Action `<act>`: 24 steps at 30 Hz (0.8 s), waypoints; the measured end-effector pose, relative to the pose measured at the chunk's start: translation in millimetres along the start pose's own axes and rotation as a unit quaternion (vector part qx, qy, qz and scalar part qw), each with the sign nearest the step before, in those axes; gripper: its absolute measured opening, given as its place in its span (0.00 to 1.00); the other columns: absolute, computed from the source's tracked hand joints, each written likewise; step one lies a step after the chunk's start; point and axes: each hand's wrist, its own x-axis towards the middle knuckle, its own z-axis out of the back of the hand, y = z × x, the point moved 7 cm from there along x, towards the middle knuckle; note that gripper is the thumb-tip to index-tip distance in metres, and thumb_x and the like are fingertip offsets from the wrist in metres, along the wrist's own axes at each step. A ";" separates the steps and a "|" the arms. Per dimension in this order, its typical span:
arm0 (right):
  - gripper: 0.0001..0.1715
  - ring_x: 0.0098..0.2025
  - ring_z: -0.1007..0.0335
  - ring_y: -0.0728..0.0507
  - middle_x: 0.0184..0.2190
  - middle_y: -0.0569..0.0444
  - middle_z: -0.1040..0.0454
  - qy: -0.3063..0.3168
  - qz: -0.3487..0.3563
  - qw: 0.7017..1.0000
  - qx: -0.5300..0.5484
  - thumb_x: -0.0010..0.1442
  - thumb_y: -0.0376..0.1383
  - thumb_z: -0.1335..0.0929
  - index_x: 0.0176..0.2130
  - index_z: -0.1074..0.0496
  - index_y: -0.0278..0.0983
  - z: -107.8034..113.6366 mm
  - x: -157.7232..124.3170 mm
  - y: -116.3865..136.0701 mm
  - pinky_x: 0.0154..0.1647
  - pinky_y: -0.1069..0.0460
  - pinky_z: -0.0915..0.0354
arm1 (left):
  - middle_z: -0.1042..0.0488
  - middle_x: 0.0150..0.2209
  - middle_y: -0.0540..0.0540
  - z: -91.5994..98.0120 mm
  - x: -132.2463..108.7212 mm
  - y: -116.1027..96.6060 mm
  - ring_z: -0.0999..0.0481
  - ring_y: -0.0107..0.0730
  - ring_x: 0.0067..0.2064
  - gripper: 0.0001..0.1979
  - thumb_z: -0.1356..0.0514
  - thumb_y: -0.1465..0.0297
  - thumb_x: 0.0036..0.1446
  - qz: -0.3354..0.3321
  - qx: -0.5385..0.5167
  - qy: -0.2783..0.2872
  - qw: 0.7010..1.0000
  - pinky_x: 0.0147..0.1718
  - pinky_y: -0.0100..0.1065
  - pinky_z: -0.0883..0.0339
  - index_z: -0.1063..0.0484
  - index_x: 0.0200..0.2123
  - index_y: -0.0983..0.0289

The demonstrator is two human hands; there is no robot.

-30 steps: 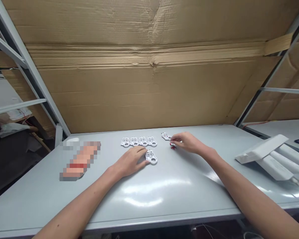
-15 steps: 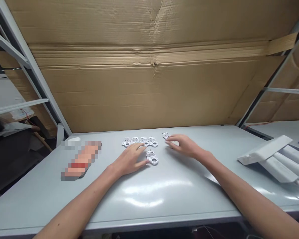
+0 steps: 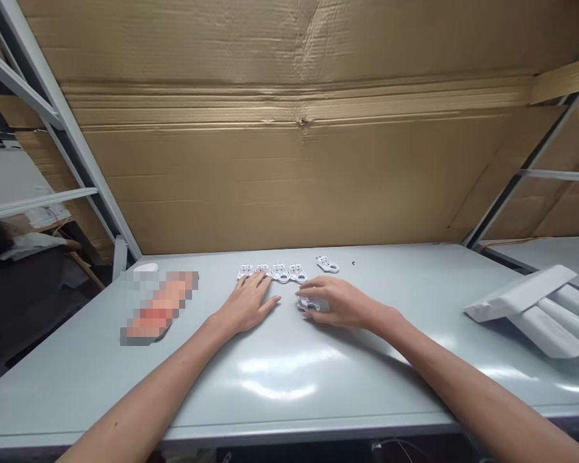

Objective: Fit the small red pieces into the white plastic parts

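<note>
Several small white plastic parts, each with a round ring at one end, form a row [image 3: 280,274] toward the back of the table. My left hand [image 3: 248,303] lies with fingers stretched out, its fingertips over the left parts of that row and its thumb apart. Fingers and thumb of my right hand [image 3: 340,302] close around another white ringed part [image 3: 309,305] in front of the row, partly hiding it. One more ringed part [image 3: 327,264] lies alone and slanted, right of the row and beyond my right hand.
A pixelated flat object [image 3: 159,308] lies on the left of the table, with a white item [image 3: 147,267] behind it. White elongated pieces [image 3: 535,302] are stacked at right. A tiny dark bit [image 3: 353,262] sits near the back. Cardboard [image 3: 289,193] walls the rear.
My right hand has left the far single part and come nearer, onto the front part, which sits slightly further right. The far part is turned and uncovered. My left hand has shifted slightly left.
</note>
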 end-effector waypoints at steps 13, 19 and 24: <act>0.10 0.41 0.27 0.38 0.41 0.47 0.22 -0.028 -0.060 0.997 -0.037 0.61 0.41 0.31 0.39 0.22 0.41 10.4 -3.2 -23.9 0.39 0.46 0.35 | 0.44 0.67 0.67 -0.1 0.0 -1.2 0.48 0.53 0.69 0.25 0.53 0.58 0.69 0.019 0.015 0.040 0.999 0.64 0.56 0.55 0.41 0.62 0.65; 0.08 0.41 0.27 0.37 0.40 0.47 0.22 -0.025 -0.089 0.992 -0.089 0.62 0.32 0.35 0.36 0.25 0.40 0.4 -1.2 -28.1 0.39 0.46 0.34 | 0.45 0.67 0.69 -0.6 -0.2 -1.9 0.48 0.54 0.69 0.27 0.53 0.58 0.68 0.022 0.014 0.041 0.999 0.64 0.55 0.54 0.41 0.63 0.67; 0.11 0.42 0.28 0.37 0.45 0.45 0.25 -0.011 -0.086 0.995 -0.056 0.63 0.34 0.35 0.45 0.28 0.40 -2.5 -3.1 -35.7 0.41 0.45 0.33 | 0.45 0.67 0.70 -1.9 -0.4 -0.7 0.49 0.54 0.69 0.27 0.52 0.58 0.68 0.020 0.008 0.035 0.999 0.65 0.56 0.56 0.42 0.63 0.68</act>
